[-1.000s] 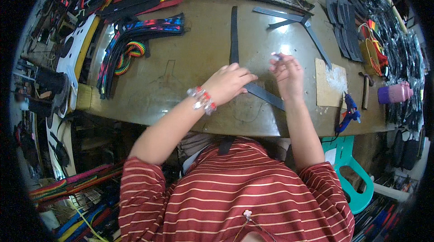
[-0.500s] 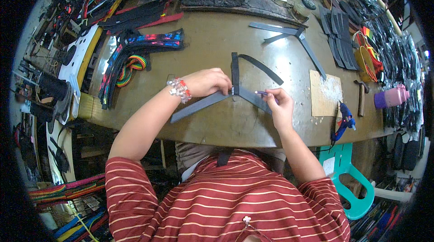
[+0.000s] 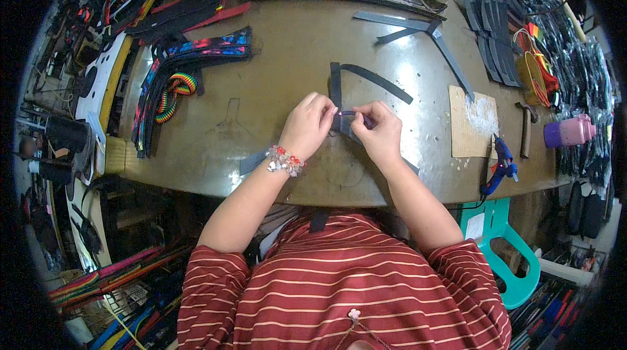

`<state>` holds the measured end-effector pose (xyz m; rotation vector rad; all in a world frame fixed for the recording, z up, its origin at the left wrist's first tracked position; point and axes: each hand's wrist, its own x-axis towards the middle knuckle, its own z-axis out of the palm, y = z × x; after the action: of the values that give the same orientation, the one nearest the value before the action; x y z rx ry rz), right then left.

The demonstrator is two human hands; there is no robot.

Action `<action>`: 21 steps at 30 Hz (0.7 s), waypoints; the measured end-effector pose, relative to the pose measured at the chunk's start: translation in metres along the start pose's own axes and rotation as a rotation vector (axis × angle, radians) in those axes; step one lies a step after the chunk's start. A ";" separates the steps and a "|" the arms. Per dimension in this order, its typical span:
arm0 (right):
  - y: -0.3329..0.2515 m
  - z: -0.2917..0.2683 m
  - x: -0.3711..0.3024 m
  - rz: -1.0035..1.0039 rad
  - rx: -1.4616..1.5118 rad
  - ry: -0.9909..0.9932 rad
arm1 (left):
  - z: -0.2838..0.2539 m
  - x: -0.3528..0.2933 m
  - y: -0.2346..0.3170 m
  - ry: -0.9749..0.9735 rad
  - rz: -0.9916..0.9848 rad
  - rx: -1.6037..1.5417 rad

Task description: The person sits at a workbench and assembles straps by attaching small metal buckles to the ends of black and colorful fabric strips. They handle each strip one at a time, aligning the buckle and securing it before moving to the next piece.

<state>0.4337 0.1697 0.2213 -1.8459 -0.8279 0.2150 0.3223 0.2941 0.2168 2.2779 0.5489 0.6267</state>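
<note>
Dark strap stretching straight ahead, left hand nearer.
The left is pinched, on what I can't tell; the right hand grips a slim purple tool.

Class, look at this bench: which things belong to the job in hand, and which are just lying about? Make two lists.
Seemingly in the job:
slim purple tool, in the right hand
dark strap piece, reaching under the left hand

Apparently lying about:
hammer
pink-and-purple bottle
rainbow-striped coil
blue glue gun, though possibly related
</note>
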 end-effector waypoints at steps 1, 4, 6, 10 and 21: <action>-0.001 -0.002 -0.001 -0.100 -0.048 0.012 | -0.003 0.002 0.002 -0.014 -0.016 -0.023; -0.006 -0.004 0.000 -0.164 -0.079 -0.013 | -0.017 0.009 0.017 0.034 -0.006 -0.029; -0.009 -0.005 0.003 0.136 0.197 -0.063 | -0.032 0.012 0.025 -0.006 -0.027 -0.149; -0.012 -0.013 0.015 0.362 0.599 -0.033 | -0.051 0.002 0.025 -0.696 0.343 -0.331; -0.010 -0.009 -0.030 -0.140 0.015 0.019 | -0.018 -0.014 0.005 -0.106 0.308 0.053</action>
<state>0.4114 0.1467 0.2275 -1.7653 -0.9357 0.1152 0.3023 0.2927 0.2280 2.4522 0.1652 0.6392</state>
